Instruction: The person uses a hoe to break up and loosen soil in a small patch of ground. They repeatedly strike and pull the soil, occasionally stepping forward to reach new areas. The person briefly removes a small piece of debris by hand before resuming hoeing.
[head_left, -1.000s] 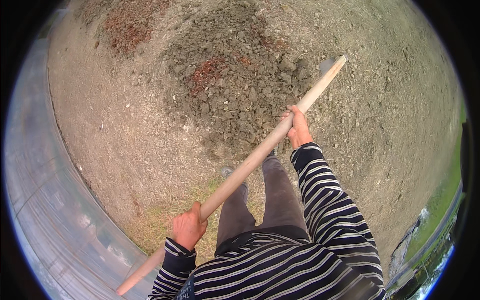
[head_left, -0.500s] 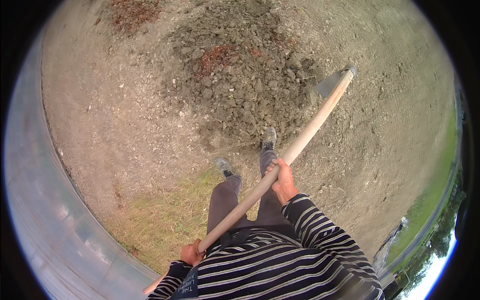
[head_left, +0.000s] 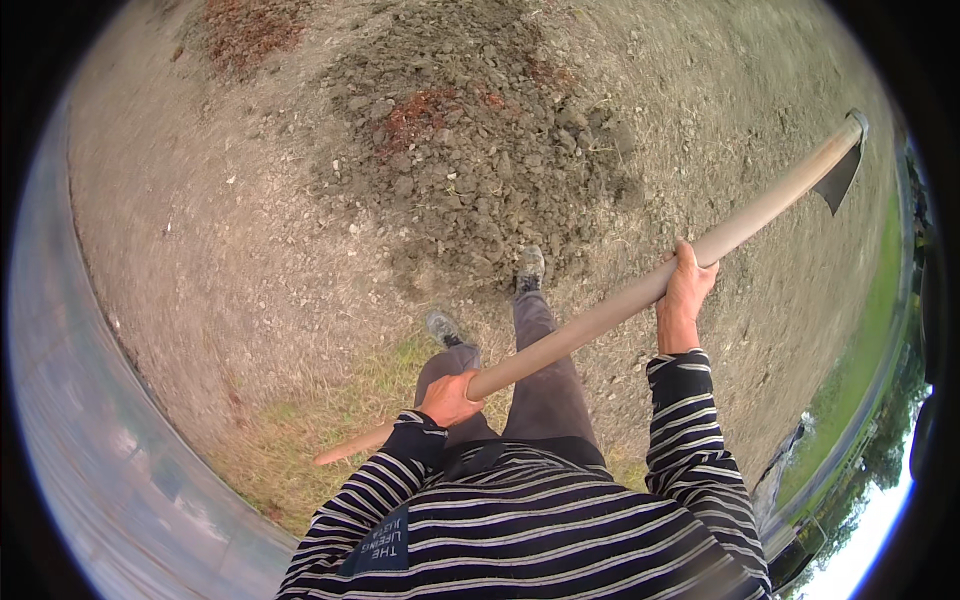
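Both hands hold a hoe by its long pale wooden handle, which slants from low left up to the far right. My left hand is wrapped round the handle near its butt end, in front of my thighs. Farther up, my right hand grips it with the palm beneath and the thumb on top. The grey metal hoe blade hangs from the far end, raised off to the right. Ahead of my feet lies a patch of dark, broken soil with reddish bits on it.
My shoes stand at the near edge of the loosened soil. Another reddish heap lies at the far left. Dry grass grows by my left side, beside a pale plastic-like sheet. Green grass runs along the right.
The hoe has swung up and to the right, its blade leaving the edge of the loose soil. My right hand has moved right and up; my left has come up and inward.
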